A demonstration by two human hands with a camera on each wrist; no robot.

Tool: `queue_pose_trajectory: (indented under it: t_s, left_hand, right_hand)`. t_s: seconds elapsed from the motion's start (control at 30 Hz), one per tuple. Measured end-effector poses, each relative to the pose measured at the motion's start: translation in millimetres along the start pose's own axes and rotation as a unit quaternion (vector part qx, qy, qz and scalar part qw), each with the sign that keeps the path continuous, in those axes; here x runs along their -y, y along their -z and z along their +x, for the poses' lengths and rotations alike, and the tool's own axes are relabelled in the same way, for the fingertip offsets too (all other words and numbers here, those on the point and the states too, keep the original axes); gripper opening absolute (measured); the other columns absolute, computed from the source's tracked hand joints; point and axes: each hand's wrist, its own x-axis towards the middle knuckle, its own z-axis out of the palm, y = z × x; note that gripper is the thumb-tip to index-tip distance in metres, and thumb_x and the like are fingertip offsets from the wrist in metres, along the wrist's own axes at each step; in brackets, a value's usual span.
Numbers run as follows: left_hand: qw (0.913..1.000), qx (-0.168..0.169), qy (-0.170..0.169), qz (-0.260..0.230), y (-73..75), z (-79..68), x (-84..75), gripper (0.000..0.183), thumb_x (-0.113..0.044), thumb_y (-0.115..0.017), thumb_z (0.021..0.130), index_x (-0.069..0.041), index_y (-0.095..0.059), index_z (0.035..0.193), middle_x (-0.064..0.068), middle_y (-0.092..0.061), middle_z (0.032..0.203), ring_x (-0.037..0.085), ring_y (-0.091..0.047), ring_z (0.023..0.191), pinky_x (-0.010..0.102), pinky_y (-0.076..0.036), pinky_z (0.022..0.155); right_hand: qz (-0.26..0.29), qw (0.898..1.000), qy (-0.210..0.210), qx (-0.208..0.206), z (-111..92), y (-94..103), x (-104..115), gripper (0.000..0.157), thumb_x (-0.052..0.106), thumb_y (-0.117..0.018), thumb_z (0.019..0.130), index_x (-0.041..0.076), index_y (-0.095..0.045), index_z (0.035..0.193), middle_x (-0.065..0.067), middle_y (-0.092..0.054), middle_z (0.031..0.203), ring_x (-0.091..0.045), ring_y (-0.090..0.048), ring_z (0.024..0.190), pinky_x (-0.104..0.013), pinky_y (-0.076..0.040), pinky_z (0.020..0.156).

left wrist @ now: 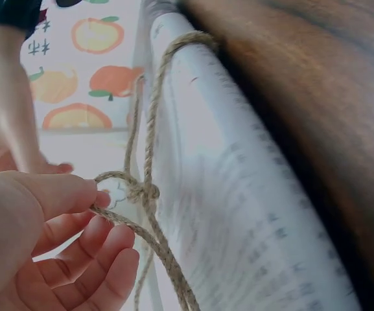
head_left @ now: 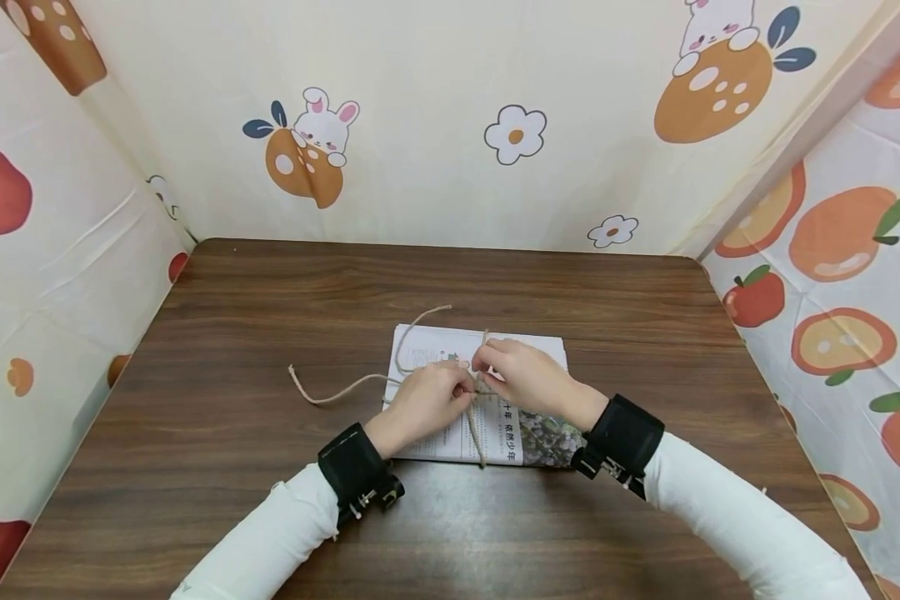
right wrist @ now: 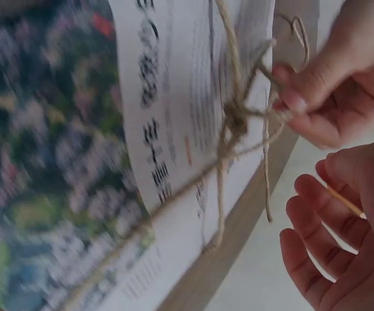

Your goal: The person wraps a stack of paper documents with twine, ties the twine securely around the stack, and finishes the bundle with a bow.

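A folded newspaper bundle [head_left: 438, 443] lies on the table with jute twine [head_left: 342, 392] crossed around it. My left hand [head_left: 429, 398] is over the middle of the bundle. In the left wrist view, its thumb and forefinger pinch a small loop of twine [left wrist: 131, 223] beside the knot [left wrist: 142, 191]. My right hand [head_left: 528, 377] is close by on the other side of the knot. Its fingers [right wrist: 306, 214] are loosely bent with no twine between them in the right wrist view. One loose twine end stretches left over the table; another curves past the bundle's far edge.
The brown wood-grain table [head_left: 270, 292] surrounds the bundle. Printed cloth [head_left: 420, 167] hangs behind the table and along both sides. Black camera bands [head_left: 621, 442] sit on both wrists, below white sleeves [head_left: 727, 508].
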Motion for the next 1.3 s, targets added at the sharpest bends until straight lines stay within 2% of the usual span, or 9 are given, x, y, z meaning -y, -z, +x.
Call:
queue_pose_trajectory:
  t_s: [0.17,0.37,0.57,0.83,1.1,1.3]
  left_hand:
    - [0.9998,-0.013,0.006,-0.014,3.8,1.9,0.7,0.007,-0.013,-0.066,0.078,-0.017,-0.066,0.072,-0.007,-0.055,0.069,0.003,-0.049,0.063,0.018,-0.039,0.056]
    - [0.9996,-0.014,0.020,-0.016,6.0,3.8,1.1,0.006,-0.012,-0.066,0.078,-0.016,-0.066,0.074,-0.007,-0.056,0.070,0.003,-0.050,0.063,0.019,-0.040,0.058]
    - [0.9989,-0.025,0.017,-0.036,7.2,4.5,0.9,0.005,-0.012,-0.068,0.079,-0.015,-0.066,0.074,-0.006,-0.058,0.071,0.004,-0.052,0.064,0.019,-0.041,0.058]
    - [0.9972,-0.006,0.045,-0.059,9.6,3.7,2.9,0.003,-0.017,-0.069,0.080,-0.016,-0.067,0.077,-0.007,-0.061,0.072,0.003,-0.053,0.063,0.018,-0.041,0.057]
    - [0.9979,-0.006,0.042,-0.049,19.1,2.9,9.1,0.006,-0.009,-0.065,0.079,-0.013,-0.069,0.078,-0.004,-0.062,0.072,0.005,-0.054,0.063,0.018,-0.041,0.057]
    - [0.9980,-0.003,0.055,-0.031,32.2,8.7,16.3,0.005,-0.012,-0.065,0.081,-0.012,-0.070,0.080,-0.004,-0.064,0.074,0.007,-0.054,0.063,0.021,-0.042,0.057]
  right_hand:
    - [0.023,0.999,-0.026,0.015,-5.7,-9.2,5.3,0.007,0.011,-0.064,0.084,0.011,-0.061,0.090,0.002,-0.062,0.085,-0.010,-0.058,0.076,-0.025,-0.047,0.065]
    - [0.043,0.998,-0.046,0.015,-6.8,-16.6,9.8,0.008,0.011,-0.066,0.082,0.009,-0.060,0.087,0.000,-0.062,0.081,-0.010,-0.059,0.072,-0.022,-0.047,0.062]
    - [0.058,0.995,-0.077,0.018,-4.2,-19.3,11.9,0.006,0.011,-0.065,0.082,0.010,-0.061,0.086,0.001,-0.062,0.079,-0.008,-0.058,0.069,-0.019,-0.046,0.060]
    - [0.109,0.985,-0.131,0.020,-2.5,-20.4,9.5,0.006,0.010,-0.065,0.083,0.014,-0.060,0.081,0.005,-0.062,0.075,-0.005,-0.055,0.067,-0.019,-0.045,0.060]
    - [0.111,0.986,-0.126,0.012,-0.1,-17.2,7.8,0.008,0.008,-0.064,0.083,0.013,-0.059,0.081,0.005,-0.059,0.074,-0.005,-0.052,0.065,-0.020,-0.042,0.058]
    - [0.108,0.986,-0.123,0.014,0.3,-16.4,7.6,0.008,0.009,-0.064,0.084,0.013,-0.058,0.080,0.006,-0.057,0.073,-0.003,-0.050,0.064,-0.020,-0.041,0.056]
